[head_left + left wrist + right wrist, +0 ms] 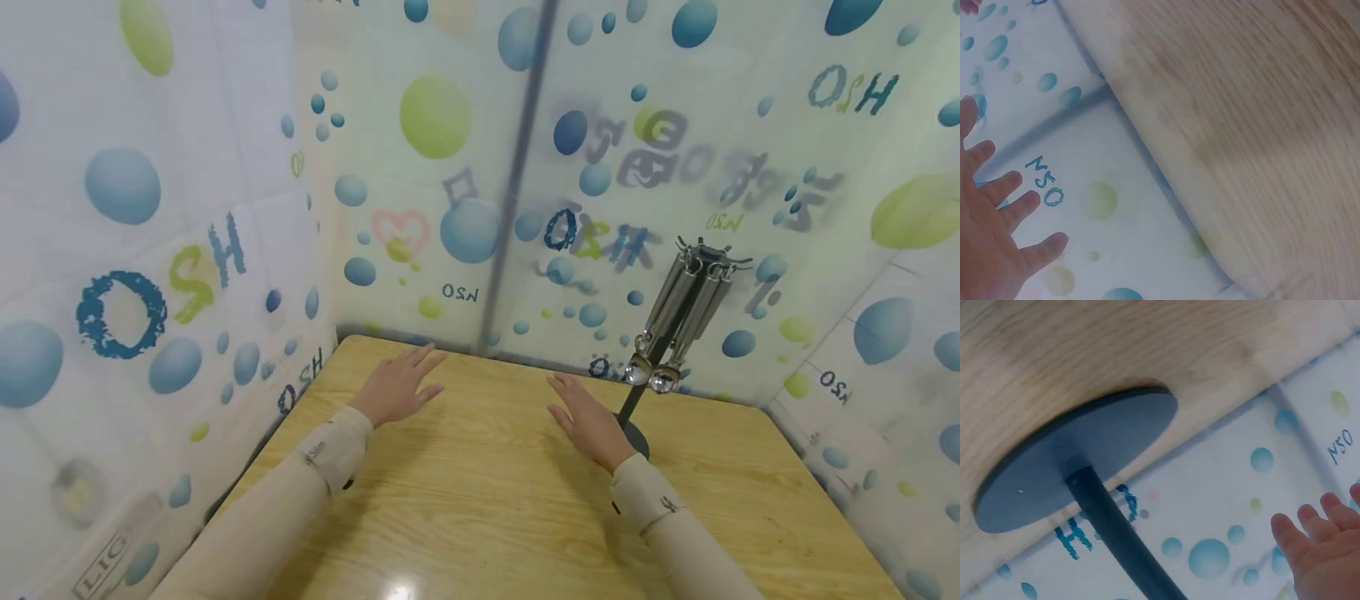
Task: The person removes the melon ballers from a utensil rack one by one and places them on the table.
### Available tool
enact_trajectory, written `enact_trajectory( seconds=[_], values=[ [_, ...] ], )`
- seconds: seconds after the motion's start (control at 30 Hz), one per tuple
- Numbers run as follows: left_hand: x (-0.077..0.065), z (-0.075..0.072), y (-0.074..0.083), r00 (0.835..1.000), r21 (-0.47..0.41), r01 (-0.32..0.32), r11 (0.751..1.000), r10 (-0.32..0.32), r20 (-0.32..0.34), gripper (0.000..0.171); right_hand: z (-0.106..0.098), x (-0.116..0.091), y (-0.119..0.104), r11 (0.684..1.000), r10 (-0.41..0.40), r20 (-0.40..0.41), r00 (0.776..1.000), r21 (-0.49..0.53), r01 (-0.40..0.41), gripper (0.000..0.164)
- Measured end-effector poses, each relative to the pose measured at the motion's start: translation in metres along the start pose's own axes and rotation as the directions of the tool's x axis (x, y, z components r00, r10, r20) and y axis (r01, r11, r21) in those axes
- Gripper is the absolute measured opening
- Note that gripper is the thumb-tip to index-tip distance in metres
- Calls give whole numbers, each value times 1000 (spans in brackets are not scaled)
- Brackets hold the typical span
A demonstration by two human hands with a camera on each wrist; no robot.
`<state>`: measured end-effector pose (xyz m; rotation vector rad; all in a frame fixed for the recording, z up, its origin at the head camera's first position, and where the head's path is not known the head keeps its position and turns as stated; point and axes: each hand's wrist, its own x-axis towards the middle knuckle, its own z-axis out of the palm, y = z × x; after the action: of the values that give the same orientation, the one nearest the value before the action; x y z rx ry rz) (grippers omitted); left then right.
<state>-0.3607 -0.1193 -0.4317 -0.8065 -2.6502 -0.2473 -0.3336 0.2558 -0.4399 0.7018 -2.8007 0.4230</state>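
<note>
Left of the utensil stand (660,343), left hand (397,387) and right hand (588,422) extend loosely parted, empty fingers; a rightward sweep could topple it.

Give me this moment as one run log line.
left hand: over table, grip empty | right hand: near stand, grip empty | stand: on table, metal utensils hanging

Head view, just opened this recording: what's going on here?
A person's left hand and right hand are held over a wooden table, fingers extended, with nothing in either grip. A dark stand is upright on the table, nearer the right hand, with metal utensils hanging from its top. Neither hand touches it.
</note>
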Motion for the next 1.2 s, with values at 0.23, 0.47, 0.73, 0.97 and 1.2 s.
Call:
enact_trajectory(
  seconds=[0.23, 0.47, 0.73, 0.97, 1.2],
  values=[
    [7, -13, 15, 995, -51, -58, 997, 53, -89, 55, -22, -3, -20, 999, -30, -85, 996, 16, 32, 51],
    [17, -30, 29, 990, -95, -87, 992, 75, -118, 56, -47, -4, -37, 999, -23, -118, 993, 39, 27, 49],
    [29, -42, 42, 985, -118, -113, 987, 96, -141, 53, -73, -7, -51, 996, -77, -253, 964, 29, 88, 43],
    [36, -55, 59, 983, -183, -138, 973, 112, -145, 53, -98, -14, -56, 985, -162, -424, 891, -10, 175, 37],
    [50, -66, 75, 982, -207, -148, 967, 118, -148, 53, -125, -16, -62, 966, -248, -534, 808, -76, 246, 37]
  ],
)
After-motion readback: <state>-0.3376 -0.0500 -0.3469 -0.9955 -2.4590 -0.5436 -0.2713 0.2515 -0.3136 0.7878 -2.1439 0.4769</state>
